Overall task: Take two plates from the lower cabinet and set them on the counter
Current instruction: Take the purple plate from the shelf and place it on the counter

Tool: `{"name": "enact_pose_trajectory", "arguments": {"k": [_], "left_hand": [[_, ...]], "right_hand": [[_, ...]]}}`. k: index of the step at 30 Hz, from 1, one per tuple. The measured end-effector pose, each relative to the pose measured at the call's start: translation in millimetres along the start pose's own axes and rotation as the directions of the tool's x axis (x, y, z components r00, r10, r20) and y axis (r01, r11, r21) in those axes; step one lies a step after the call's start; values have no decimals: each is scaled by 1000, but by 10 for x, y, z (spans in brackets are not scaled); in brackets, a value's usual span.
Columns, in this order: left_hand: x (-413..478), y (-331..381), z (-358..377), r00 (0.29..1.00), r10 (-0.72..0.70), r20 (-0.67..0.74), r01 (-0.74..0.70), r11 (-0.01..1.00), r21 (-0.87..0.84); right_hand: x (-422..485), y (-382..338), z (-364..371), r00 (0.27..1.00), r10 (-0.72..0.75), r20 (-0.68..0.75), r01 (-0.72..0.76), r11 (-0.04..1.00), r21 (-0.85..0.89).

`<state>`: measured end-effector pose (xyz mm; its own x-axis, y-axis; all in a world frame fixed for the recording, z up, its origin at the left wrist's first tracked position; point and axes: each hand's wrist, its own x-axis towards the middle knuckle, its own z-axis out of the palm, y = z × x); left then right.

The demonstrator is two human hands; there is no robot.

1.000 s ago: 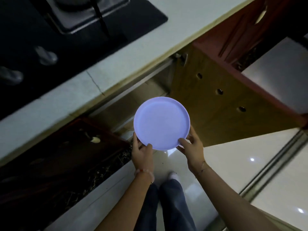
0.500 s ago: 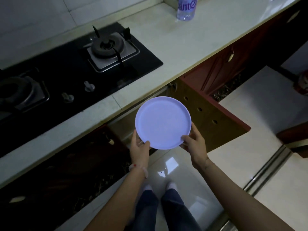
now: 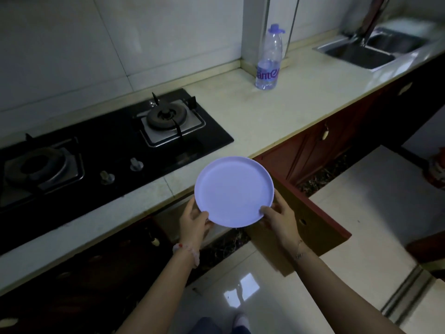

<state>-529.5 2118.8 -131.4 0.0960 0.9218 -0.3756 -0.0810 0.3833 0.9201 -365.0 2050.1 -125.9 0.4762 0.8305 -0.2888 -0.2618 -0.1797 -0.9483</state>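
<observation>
A round pale lilac plate (image 3: pixel 233 191) is held level in front of the counter edge, its far rim just over the pale counter (image 3: pixel 277 112). My left hand (image 3: pixel 193 221) grips its near-left rim and my right hand (image 3: pixel 280 216) grips its near-right rim. Whether a second plate lies stacked under it I cannot tell. The lower cabinet's door (image 3: pixel 310 225) stands swung open below and right of the plate; the cabinet's inside is hidden.
A black gas hob (image 3: pixel 115 145) with two burners and two knobs fills the counter's left. A clear water bottle (image 3: pixel 269 59) stands at the back wall. A steel sink (image 3: pixel 366 48) lies far right. Glossy floor tiles (image 3: pixel 252 297) spread below.
Both hands have lifted the plate from below counter level up to the counter's edge. The view has tilted up, bringing the hob, bottle and sink into sight.
</observation>
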Motion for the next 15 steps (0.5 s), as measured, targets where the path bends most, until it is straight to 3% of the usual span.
{"name": "enact_pose_trajectory", "arguments": {"k": [8,15], "left_hand": [[572,256,168,1000,-15,13,15,999,-37],[1604,494,412,1000,-26,14,27,998,-60]], "right_hand": [[710,-210,141,999,-40,22,45,962,-271],[1718,-445,376,999,-39,-34,24,935,-354]]}}
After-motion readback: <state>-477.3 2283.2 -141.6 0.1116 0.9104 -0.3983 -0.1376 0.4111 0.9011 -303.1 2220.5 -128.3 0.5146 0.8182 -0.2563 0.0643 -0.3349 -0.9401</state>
